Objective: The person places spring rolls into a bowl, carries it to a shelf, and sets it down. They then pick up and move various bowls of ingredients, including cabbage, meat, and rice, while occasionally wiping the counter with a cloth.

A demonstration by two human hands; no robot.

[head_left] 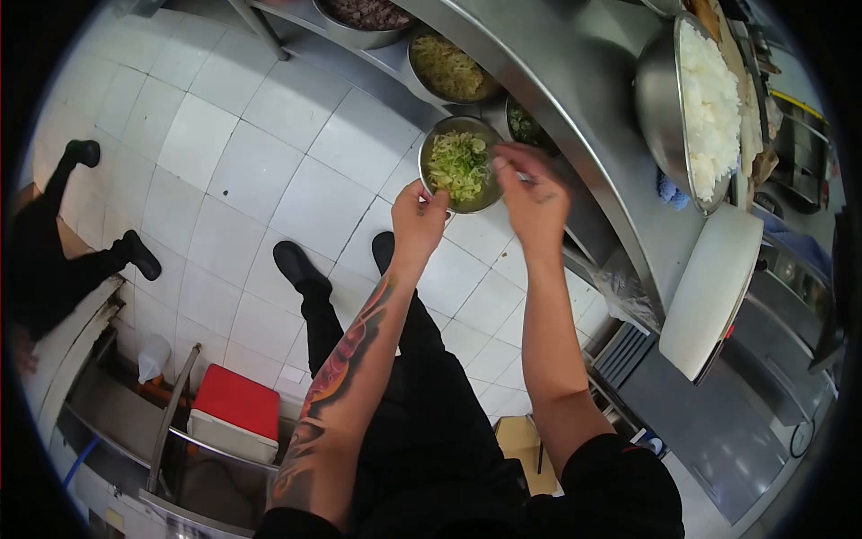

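At the far left another person's legs and black shoes [136, 254] stand on the white tiled floor [224, 171], well apart from the work. Lower left, a red-lidded box [235, 406] sits beside a metal frame.

Toward the middle, the tattooed left hand [418, 218] grips the near rim of a small steel bowl [437, 144], its fingers [422, 205] curled and clamped on the rim, holding the bowl out in the air beside the steel tabletop [575, 108]. The bowl holds a mound of chopped green and pale vegetables, cabbage or scallion by the look.

Just to the right, the right hand [533, 199] hovers at the bowl's far rim with its fingers [505, 162] pinched together over the greens — whether they hold a pinch of the vegetables or a thin utensil cannot be told.

On a shelf under the tabletop sit more bowls: one of dark filling [364, 16], one of yellowish shreds [449, 70], one of dark greens [525, 126]. Farther right a large bowl of white rice [705, 103] stands on the tabletop, with a white cutting board [714, 287] below it.

As a judgement, the portioning is mid-way: greens are already in the bowl, while none of the other fillings or rice has been added.
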